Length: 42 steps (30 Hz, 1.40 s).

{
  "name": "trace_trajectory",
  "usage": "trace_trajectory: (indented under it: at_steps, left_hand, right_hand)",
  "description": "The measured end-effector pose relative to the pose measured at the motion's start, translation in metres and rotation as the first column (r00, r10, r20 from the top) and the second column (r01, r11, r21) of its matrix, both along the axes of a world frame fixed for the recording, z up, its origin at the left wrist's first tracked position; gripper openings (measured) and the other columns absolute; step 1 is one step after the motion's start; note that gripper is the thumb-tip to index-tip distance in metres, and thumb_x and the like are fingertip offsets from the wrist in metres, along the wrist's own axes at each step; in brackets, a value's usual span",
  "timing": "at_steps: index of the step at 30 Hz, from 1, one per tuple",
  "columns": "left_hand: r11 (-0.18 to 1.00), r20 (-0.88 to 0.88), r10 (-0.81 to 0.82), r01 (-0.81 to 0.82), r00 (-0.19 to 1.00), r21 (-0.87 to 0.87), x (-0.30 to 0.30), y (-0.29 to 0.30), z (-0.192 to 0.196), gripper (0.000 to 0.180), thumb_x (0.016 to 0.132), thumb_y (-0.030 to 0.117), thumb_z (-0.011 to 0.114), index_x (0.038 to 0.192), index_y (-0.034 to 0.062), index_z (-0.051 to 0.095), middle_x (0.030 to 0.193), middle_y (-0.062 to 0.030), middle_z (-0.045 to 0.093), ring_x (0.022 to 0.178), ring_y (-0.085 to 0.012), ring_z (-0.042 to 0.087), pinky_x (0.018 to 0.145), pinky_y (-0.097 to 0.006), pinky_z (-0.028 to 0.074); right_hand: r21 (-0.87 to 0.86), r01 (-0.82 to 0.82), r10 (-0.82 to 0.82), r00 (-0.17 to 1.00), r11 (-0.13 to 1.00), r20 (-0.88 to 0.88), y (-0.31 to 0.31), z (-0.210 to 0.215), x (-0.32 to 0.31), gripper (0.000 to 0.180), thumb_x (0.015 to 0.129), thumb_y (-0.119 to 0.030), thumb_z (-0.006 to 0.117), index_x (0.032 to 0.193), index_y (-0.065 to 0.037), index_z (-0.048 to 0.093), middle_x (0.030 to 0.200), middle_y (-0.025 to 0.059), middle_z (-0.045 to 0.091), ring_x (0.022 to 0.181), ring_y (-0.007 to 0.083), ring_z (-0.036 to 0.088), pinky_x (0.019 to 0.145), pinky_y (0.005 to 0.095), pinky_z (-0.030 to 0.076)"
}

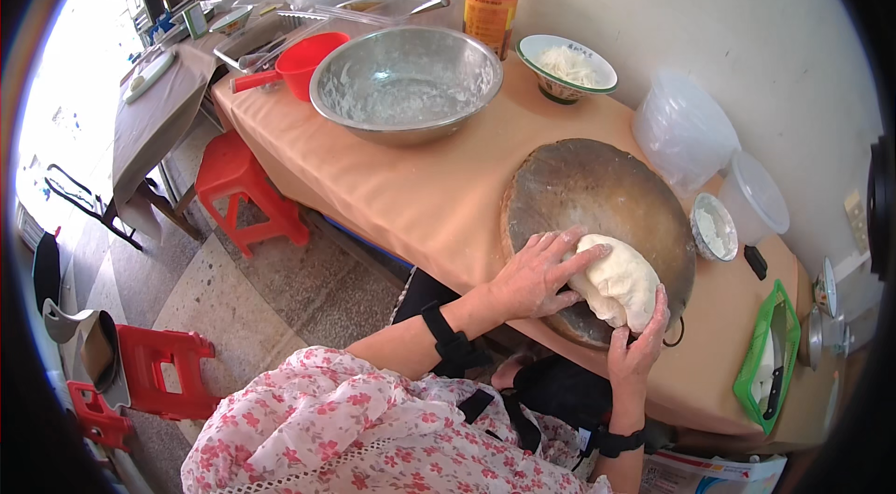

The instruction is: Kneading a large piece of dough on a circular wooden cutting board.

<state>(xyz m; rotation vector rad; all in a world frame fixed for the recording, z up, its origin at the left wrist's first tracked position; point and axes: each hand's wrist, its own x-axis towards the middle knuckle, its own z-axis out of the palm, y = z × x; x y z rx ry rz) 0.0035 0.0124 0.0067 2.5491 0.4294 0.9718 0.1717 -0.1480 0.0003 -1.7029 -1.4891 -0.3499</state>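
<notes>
Lower right of centre, there's the lump of dough (pixel 621 284), pale and floury, sitting on the round wooden board (pixel 597 186), toward the board's near edge. Its long axis runs diagonally, from upper left down toward the lower right of the frame. The left hand (pixel 541 275) lies flat on the dough's upper-left flank, fingers spread and pressed onto the surface, palm partly on the board, so this is no closed grip, it's an open hand bearing down. The right hand (pixel 639 345) comes up from below, fingers curled against the lower right end of the lump, cupping it rather than clamping. So the dough lies between the two hands, with the left on its broad side and the right at its near tip; both touch it, and the left covers more of it.

Moving outward: just right of the board, a small dish of flour (pixel 714 226), and beyond it clear plastic containers (pixel 709 153) against the wall. Far lower right, a green tray (pixel 770 354) with a dark-handled knife lying in it. Upper centre of the frame, a big steel mixing bowl (pixel 406 82) dusted white inside, a red scoop (pixel 299 65) to its left, a tall tin (pixel 491 11) and a green-rimmed bowl (pixel 567 68) of pale shreds to its right. All on the orange-covered table (pixel 411 186). Red stools (pixel 245 191) stand on the floor at left.
</notes>
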Motion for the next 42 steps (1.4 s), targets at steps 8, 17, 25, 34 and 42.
trace_trajectory:
  at_steps: [8, 17, 25, 34, 42]
  left_hand:
    - [1.0, 0.006, -0.002, 0.002, 1.0, -0.008, 0.0001, 0.0, -0.0009, 0.082, 0.072, 0.024, 0.077, 0.146, 0.0221, 0.04, 0.137, -0.0187, 0.044, 0.12, -0.04, 0.047, 0.102, -0.048, 0.038]
    - [1.0, -0.006, -0.006, 0.006, 1.0, -0.012, -0.0011, -0.0002, 0.0014, 0.081, 0.074, 0.025, 0.076, 0.146, 0.0217, 0.04, 0.138, -0.0181, 0.043, 0.119, -0.0392, 0.048, 0.101, -0.047, 0.038]
    - [1.0, 0.001, -0.008, 0.008, 1.0, -0.003, -0.0004, -0.0001, 0.0006, 0.081, 0.073, 0.024, 0.076, 0.146, 0.0216, 0.04, 0.138, -0.0182, 0.043, 0.119, -0.0394, 0.048, 0.101, -0.047, 0.038]
    - [1.0, 0.006, -0.008, 0.008, 1.0, -0.003, -0.0007, -0.0011, 0.0014, 0.082, 0.072, 0.022, 0.077, 0.145, 0.0211, 0.04, 0.137, -0.0181, 0.044, 0.117, -0.0391, 0.049, 0.1, -0.047, 0.039]
    - [1.0, -0.001, -0.007, 0.007, 1.0, 0.003, -0.0002, 0.0006, 0.0027, 0.083, 0.071, 0.021, 0.077, 0.146, 0.0213, 0.04, 0.138, -0.0182, 0.043, 0.117, -0.0388, 0.048, 0.1, -0.047, 0.039]
  right_hand:
    - [-0.002, 0.0, 0.0, 1.0, 1.0, -0.021, 0.0005, 0.001, -0.0012, 0.07, 0.074, 0.001, 0.053, 0.14, 0.006, 0.033, 0.131, 0.0284, 0.046, 0.118, 0.0459, 0.047, 0.103, 0.0515, 0.037]
    - [0.005, -0.013, 0.013, 1.0, 1.0, 0.0, 0.0003, 0.0002, -0.0002, 0.07, 0.075, -0.001, 0.054, 0.141, 0.006, 0.033, 0.131, 0.0283, 0.046, 0.117, 0.0465, 0.047, 0.103, 0.0523, 0.038]
    - [-0.003, -0.003, 0.003, 1.0, 1.0, 0.013, -0.0001, -0.0008, 0.001, 0.069, 0.075, -0.002, 0.053, 0.141, 0.006, 0.033, 0.133, 0.0283, 0.046, 0.119, 0.0461, 0.047, 0.103, 0.0524, 0.037]
    - [-0.004, -0.009, 0.009, 1.0, 1.0, -0.003, -0.0003, 0.0002, 0.0002, 0.069, 0.075, -0.001, 0.053, 0.14, 0.006, 0.033, 0.133, 0.0278, 0.046, 0.118, 0.0457, 0.047, 0.103, 0.0519, 0.037]
    - [-0.007, -0.015, 0.015, 1.0, 1.0, 0.007, 0.0003, -0.0005, 0.002, 0.068, 0.076, -0.002, 0.054, 0.14, 0.007, 0.033, 0.134, 0.0278, 0.045, 0.119, 0.0457, 0.047, 0.103, 0.0518, 0.037]
